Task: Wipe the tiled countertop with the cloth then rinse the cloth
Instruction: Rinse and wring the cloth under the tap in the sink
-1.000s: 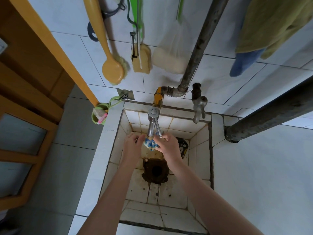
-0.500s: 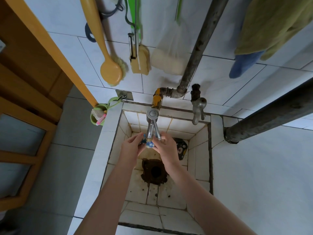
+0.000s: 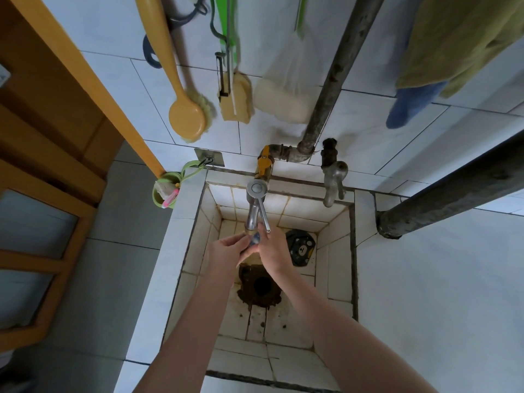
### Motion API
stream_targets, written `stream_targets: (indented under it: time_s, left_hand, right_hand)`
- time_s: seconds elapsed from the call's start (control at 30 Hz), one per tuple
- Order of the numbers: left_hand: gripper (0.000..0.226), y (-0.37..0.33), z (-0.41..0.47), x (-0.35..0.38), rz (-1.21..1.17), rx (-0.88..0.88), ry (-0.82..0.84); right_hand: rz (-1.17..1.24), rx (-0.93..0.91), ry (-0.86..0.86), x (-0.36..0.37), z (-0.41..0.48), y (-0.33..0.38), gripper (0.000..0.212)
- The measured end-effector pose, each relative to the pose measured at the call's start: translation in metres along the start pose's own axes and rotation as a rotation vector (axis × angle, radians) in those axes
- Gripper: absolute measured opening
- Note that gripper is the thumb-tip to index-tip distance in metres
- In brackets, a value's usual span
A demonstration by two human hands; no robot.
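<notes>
- The left hand point(image 3: 226, 252) is curled on the cloth point(image 3: 254, 240), held just under the tap spout point(image 3: 253, 219) — at 12 o'clock from the drain point(image 3: 259, 285).
- The right hand point(image 3: 274, 252) is clenched on the same wad.
- Wiping of the tabletop point(image 3: 431, 293), at 3 o'clock, is judged done — only the rinse is left.

So the cloth point(image 3: 254, 239) is a blue-and-white thing, scrunched into a tiny wad, and only a sliver of it shows. It's right under the tap point(image 3: 253, 219) spout, at 12 o'clock from the drain point(image 3: 259, 285). Both hands squeeze it: left hand point(image 3: 226, 251) at its 9 o'clock, right hand point(image 3: 273, 252) at its 3 o'clock. Can't tell if water's running. The countertop point(image 3: 425, 293) is flat, pale white tile with dark grout, at 3 o'clock of the sink point(image 3: 337, 251), plus 1 narrow strip of the same tile at 9 o'clock.
</notes>
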State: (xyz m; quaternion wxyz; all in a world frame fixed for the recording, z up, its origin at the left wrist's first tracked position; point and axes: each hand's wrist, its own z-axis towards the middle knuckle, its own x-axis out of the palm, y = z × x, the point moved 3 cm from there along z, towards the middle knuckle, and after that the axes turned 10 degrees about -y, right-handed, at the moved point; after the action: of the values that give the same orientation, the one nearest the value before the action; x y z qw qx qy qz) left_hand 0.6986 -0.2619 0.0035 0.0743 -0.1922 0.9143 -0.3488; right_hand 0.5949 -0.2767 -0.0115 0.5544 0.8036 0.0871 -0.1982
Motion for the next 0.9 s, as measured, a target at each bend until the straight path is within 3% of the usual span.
stream_targets:
  time_s: [0.13, 0.27, 0.33, 0.5, 0.6, 0.7, 0.83, 0.9]
  left_hand:
    - [0.012, -0.005, 0.001, -0.006, 0.033, 0.079, -0.104]
    - [0.022, -0.008, -0.002, 0.002, 0.009, 0.066, -0.016]
    - [0.022, -0.006, -0.004, 0.005, 0.067, 0.119, 0.015]
    - [0.02, -0.001, -0.005, -0.004, 0.172, 0.209, -0.095]
    - [0.022, 0.001, -0.01, -0.003, 0.106, 0.171, -0.052]
    - [0.019, 0.001, -0.013, -0.005, 0.08, 0.183, -0.044]
    - [0.019, -0.002, -0.006, -0.005, 0.093, 0.227, -0.113]
    - [0.02, -0.001, -0.005, -0.002, 0.165, 0.271, -0.091]
  right_hand:
    - [0.257, 0.173, -0.061, 0.0, -0.003, 0.001, 0.026]
    - [0.348, 0.157, 0.182, 0.009, -0.027, 0.008, 0.031]
    - [0.398, 0.167, 0.212, 0.014, -0.024, 0.007, 0.034]
    - [0.22, 0.103, 0.156, 0.027, -0.009, 0.004, 0.017]
    - [0.224, 0.196, 0.012, 0.016, 0.0, 0.001, 0.024]
    - [0.136, 0.131, -0.095, 0.0, 0.008, -0.003, 0.024]
    - [0.267, 0.185, 0.162, 0.002, -0.018, 0.008, 0.024]
    - [0.299, 0.17, 0.193, 0.011, -0.022, 0.007, 0.022]
